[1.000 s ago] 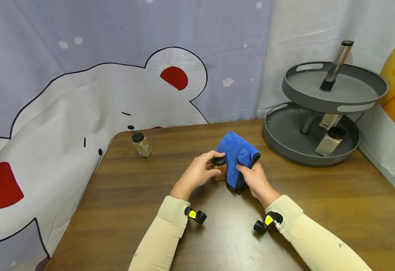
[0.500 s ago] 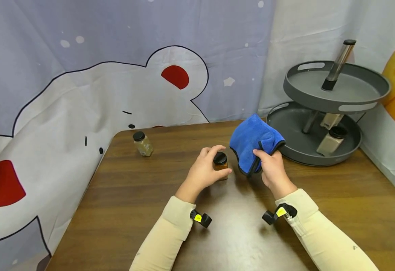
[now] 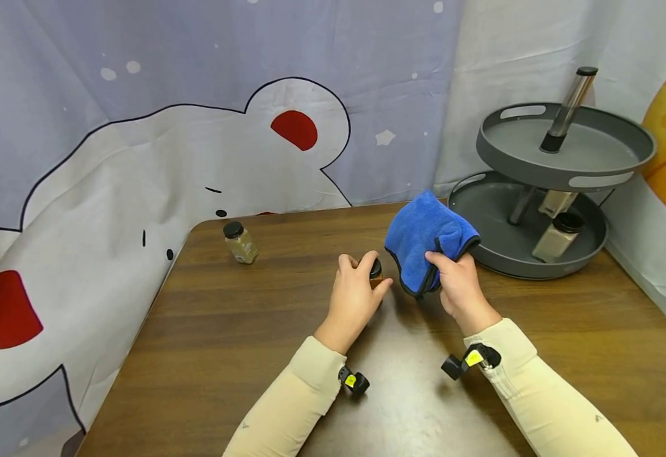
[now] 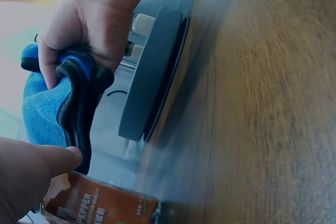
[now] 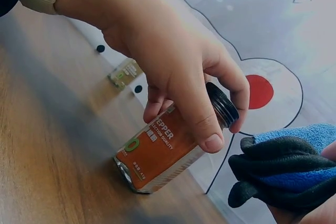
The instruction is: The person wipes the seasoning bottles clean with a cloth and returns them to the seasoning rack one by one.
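Observation:
In the head view my left hand (image 3: 352,298) holds a spice jar (image 3: 376,271) mid-table, hiding most of it. The right wrist view shows a clear jar (image 5: 165,148) of orange-red powder, its label reading PEPPER, with a black lid (image 5: 223,106). The thumb lies across its front, and the fingers pass round the far side near the lid. To the right, my right hand (image 3: 463,289) grips a folded blue cloth (image 3: 426,238) with black edging, held apart from the jar. The left wrist view has the cloth (image 4: 44,111) beyond the left thumb.
A second black-lidded jar (image 3: 242,246) of pale greenish powder stands at the table's back left. At the back right is a grey two-tier round tray (image 3: 489,149); its lower tier holds a black-lidded jar (image 3: 555,241) and another pale container (image 3: 557,203). A printed curtain (image 3: 195,146) hangs behind.
The right hand has drawn the cloth off the pepper jar, to the right and up, then held still. My left hand has turned and shifted right around the jar, covering more of it.

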The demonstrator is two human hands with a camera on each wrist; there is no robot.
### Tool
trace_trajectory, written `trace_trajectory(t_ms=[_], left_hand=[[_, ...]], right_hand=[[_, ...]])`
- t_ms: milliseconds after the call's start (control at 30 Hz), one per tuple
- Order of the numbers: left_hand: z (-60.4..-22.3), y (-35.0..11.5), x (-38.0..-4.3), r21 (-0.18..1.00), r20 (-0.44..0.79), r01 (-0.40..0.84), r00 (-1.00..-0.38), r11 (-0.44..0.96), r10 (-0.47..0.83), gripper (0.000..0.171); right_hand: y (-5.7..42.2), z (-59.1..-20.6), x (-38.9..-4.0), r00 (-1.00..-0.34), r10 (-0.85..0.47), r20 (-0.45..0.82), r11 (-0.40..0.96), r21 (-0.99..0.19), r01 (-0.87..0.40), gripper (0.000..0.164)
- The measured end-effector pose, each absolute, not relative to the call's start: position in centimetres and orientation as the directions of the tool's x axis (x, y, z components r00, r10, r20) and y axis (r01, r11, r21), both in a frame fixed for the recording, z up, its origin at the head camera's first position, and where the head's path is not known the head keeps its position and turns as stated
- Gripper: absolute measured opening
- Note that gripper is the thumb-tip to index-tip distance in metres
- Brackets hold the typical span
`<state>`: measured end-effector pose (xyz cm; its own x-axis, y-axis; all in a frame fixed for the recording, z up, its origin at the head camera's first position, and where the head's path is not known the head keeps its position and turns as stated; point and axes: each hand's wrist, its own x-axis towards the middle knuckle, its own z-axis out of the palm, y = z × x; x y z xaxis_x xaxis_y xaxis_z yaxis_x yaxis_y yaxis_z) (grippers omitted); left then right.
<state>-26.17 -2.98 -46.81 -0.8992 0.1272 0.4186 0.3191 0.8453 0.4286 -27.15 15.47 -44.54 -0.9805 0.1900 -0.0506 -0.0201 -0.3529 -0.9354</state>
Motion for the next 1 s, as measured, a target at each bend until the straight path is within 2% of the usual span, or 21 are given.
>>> trace_trajectory(t_ms=[267, 600, 1000], left_hand=[[-47.3, -3.3, -26.6, 0.451, 0.468, 0.386, -0.87, 0.805, 0.155, 0.048], [-46.6, -4.5, -27.6, 0.58, 0.299, 0.423, -0.906, 0.696, 0.301, 0.052], [-46.1, -6.4, -28.5, 0.673, 0.299, 0.5, -0.858, 0.544, 0.418, 0.055]], right_hand=[[15.4, -45.0, -27.5, -0.979, 0.197, -0.041, -0.357, -0.933, -0.033, 0.037], [15.6, -45.2, -27.6, -0.979, 0.199, -0.054, -0.338, -0.941, -0.017, 0.041], [15.1, -45.2, -27.3, -0.979, 0.204, -0.005, -0.264, -0.963, -0.05, 0.058]])
